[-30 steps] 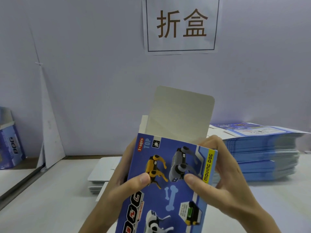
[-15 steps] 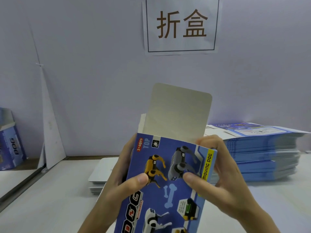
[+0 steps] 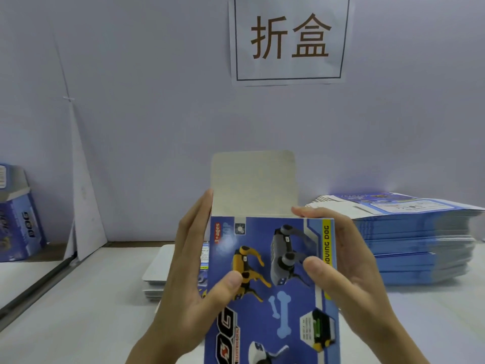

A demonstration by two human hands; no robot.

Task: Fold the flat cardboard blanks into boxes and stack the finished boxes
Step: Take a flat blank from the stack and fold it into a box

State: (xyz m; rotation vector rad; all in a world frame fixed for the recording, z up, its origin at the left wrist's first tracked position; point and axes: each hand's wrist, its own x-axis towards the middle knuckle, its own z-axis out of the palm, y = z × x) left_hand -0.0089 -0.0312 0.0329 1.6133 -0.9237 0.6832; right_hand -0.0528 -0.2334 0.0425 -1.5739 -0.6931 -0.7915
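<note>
I hold the blue printed cardboard box (image 3: 280,306) upright above the white counter (image 3: 78,311). My left hand (image 3: 189,279) and right hand (image 3: 349,271) grip its sides, fingers (image 3: 315,212) wrapped behind and thumbs on the front. Its grey top flap (image 3: 253,182) stands open. The stack of flat blue blanks (image 3: 420,245) lies to the right.

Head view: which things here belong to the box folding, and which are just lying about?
Job: blue printed cardboard box with raised grey flap, gripped by left hand and right hand; tall stack of flat blue cardboard blanks; folded blue box at far left.
Lying about: white paper wall sign; white sheet leaning in the corner.
</note>
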